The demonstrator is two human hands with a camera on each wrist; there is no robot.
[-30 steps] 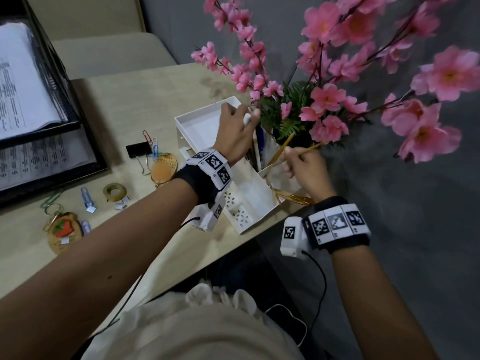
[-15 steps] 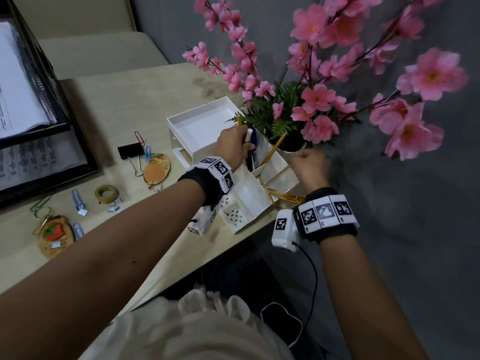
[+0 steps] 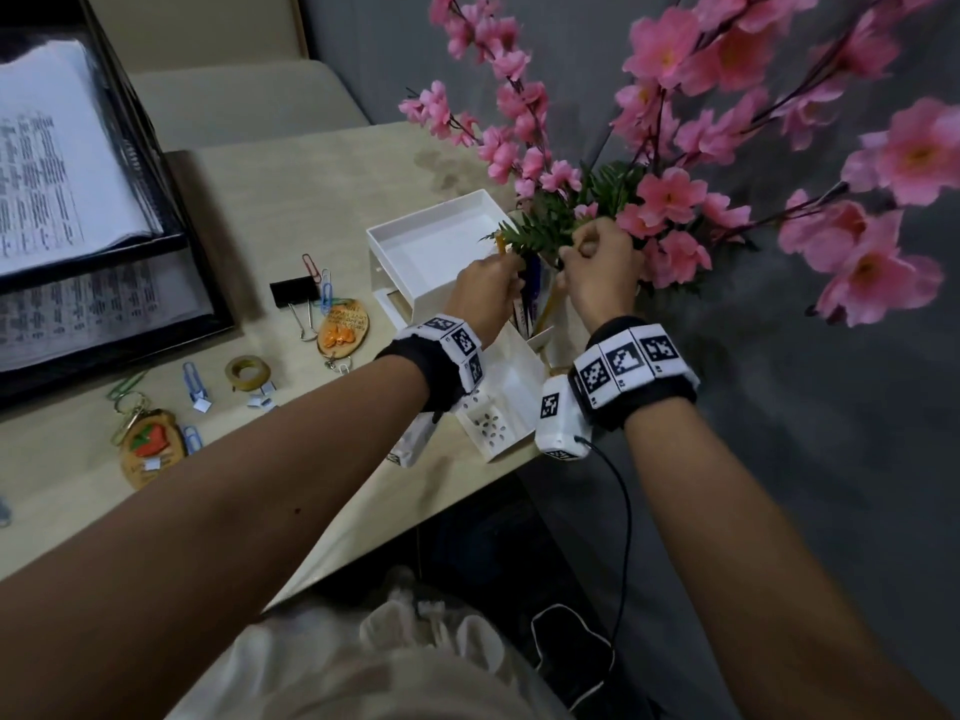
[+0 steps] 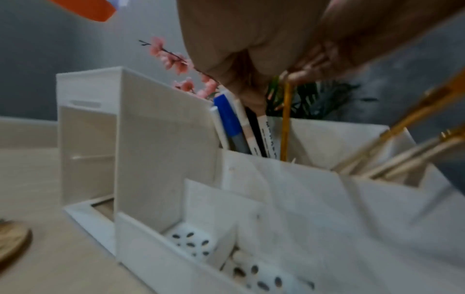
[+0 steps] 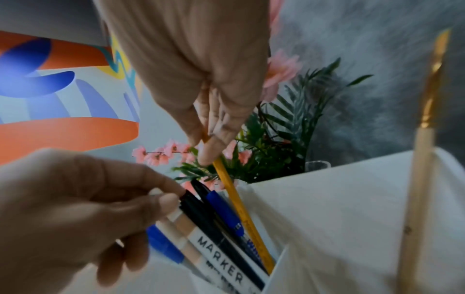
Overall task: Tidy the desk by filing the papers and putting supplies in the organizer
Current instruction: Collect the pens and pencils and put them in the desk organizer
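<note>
Your right hand (image 5: 214, 111) pinches the top of a yellow pencil (image 5: 241, 210) between thumb and fingertips, its lower end already down in the tall pen slot of the white organizer (image 3: 431, 241); the pencil's long axis runs from about 11 o'clock at your fingers to 5 o'clock at the slot in the right wrist view. Your left hand (image 5: 83, 214), at 7 o'clock from it, pinches the caps of the markers (image 5: 216, 244) standing in the same slot. Judging by the desk, you are roughly midway: papers sit in the black tray (image 3: 171, 236), but the binder clip (image 3: 292, 293), paper clips (image 3: 191, 379), tape roll (image 3: 247, 370) and key tags (image 3: 150, 446) lie loose at 9 o'clock from the organizer.
</note>
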